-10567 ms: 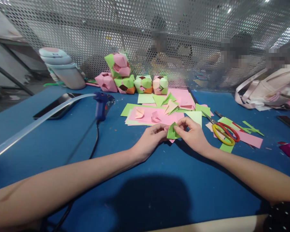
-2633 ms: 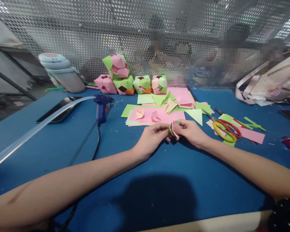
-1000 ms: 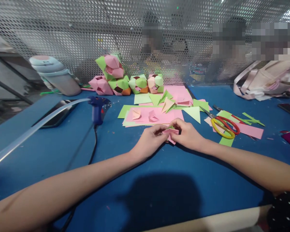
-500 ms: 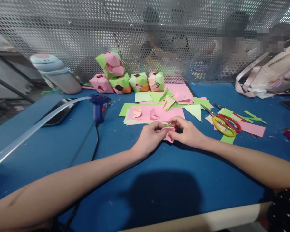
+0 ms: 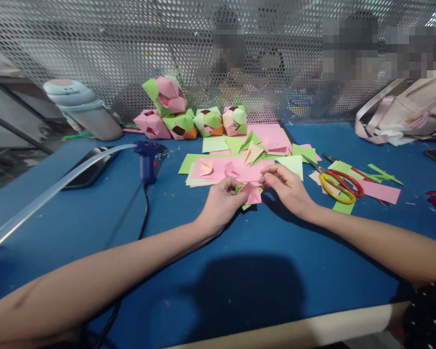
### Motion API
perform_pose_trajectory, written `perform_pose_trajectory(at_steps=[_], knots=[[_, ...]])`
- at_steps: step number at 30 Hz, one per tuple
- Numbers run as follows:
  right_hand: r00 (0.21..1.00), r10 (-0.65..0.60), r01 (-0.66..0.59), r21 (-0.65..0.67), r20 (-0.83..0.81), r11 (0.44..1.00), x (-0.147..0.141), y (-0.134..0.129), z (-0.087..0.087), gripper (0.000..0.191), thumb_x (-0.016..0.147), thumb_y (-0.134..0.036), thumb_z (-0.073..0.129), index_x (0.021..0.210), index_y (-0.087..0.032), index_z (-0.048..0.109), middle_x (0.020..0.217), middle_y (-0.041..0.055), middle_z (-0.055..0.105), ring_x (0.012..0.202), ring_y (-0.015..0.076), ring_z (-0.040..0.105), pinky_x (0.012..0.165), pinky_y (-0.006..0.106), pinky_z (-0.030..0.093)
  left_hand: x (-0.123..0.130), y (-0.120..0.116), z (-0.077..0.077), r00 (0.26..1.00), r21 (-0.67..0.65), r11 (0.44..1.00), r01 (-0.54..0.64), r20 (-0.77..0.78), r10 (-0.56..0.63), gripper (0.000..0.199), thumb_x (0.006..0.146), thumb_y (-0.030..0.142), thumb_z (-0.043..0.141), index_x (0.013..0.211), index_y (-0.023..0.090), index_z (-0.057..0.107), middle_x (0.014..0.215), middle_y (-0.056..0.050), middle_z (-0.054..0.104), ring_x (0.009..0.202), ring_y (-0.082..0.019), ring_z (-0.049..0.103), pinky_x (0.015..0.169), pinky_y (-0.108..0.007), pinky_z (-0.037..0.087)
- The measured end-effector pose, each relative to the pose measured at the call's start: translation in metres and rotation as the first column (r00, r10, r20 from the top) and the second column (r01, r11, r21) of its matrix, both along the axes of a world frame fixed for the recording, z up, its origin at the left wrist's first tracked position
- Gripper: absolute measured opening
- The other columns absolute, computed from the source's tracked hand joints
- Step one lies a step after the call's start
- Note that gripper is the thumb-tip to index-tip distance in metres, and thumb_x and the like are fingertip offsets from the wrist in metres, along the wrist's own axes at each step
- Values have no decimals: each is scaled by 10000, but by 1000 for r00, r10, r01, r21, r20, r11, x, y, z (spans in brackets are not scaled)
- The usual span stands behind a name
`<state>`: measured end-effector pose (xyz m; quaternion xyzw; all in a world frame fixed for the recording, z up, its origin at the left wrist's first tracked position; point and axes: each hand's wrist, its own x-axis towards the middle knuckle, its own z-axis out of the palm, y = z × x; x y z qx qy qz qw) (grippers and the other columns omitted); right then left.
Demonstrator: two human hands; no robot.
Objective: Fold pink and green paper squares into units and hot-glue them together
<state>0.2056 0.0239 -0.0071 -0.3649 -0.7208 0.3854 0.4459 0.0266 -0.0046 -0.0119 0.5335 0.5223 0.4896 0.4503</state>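
Between thumb and fingers, my left hand (image 5: 221, 202) pinches a small pink and green folded paper piece (image 5: 252, 194) above the blue table (image 5: 254, 242). My right hand (image 5: 285, 186) is at the right side of that piece, its fingers bent and close to the thumb; whether the fingertips grip an edge is too small to tell. Just behind the hands, two small folded pieces, one peach (image 5: 206, 167) and one pink (image 5: 232, 169), lie on pink sheets (image 5: 218, 178). More green and peach folded papers (image 5: 253, 153) sit behind them.
Scissors (image 5: 337, 186) lie among paper scraps at the right. A blue glue gun (image 5: 147, 162), a phone (image 5: 90, 167) and a bottle (image 5: 85, 111) are at the left. Folded paper balls (image 5: 181, 123) stand by the perforated metal screen (image 5: 189, 48). A bag (image 5: 414, 111) is back right.
My right hand has drawn slightly back and to the right from the folded piece. The piece has turned in my left hand and shows more of its pink face, with green below.
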Motion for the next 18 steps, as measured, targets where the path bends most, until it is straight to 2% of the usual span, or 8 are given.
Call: perform_pose_trajectory(at_steps=[2,5,9,13,18], knots=[[1000,17,-16,-18,16,1000,1,1,1,207,933,-352,456,939,-175,564,850,25,624,746,129,600,708,268,467,-1,3,-2,998,1,999,-47,34,47,163,643,153,659,706,155,509,621,46,501,548,-72,422,535,-208,318],[990,47,-52,33,135,998,-2,-4,2,207,917,-352,485,865,-173,575,775,6,593,709,122,550,659,249,427,-3,6,-5,995,8,998,-63,74,62,155,629,138,644,678,156,498,616,46,506,560,-78,441,544,-212,335],[969,-24,-10,134,246,991,-12,-10,0,176,876,-310,539,768,-170,543,708,-4,564,637,114,494,599,245,387,-2,5,-5,995,-20,998,-64,78,65,148,632,137,633,675,157,494,590,52,505,550,-81,450,544,-213,344],[952,-111,47,222,284,974,-16,-10,-3,201,866,-248,531,681,-174,500,638,-14,539,592,110,474,583,248,369,1,1,0,997,-38,999,-20,68,23,147,639,137,638,715,159,514,600,49,533,555,-86,480,555,-213,367],[940,-143,29,346,309,938,-13,-8,-2,175,843,-185,551,679,-179,491,661,-6,557,630,123,499,627,258,380,4,-2,4,994,9,994,106,21,-106,110,707,187,623,804,137,632,730,2,624,658,-110,543,630,-228,417]])
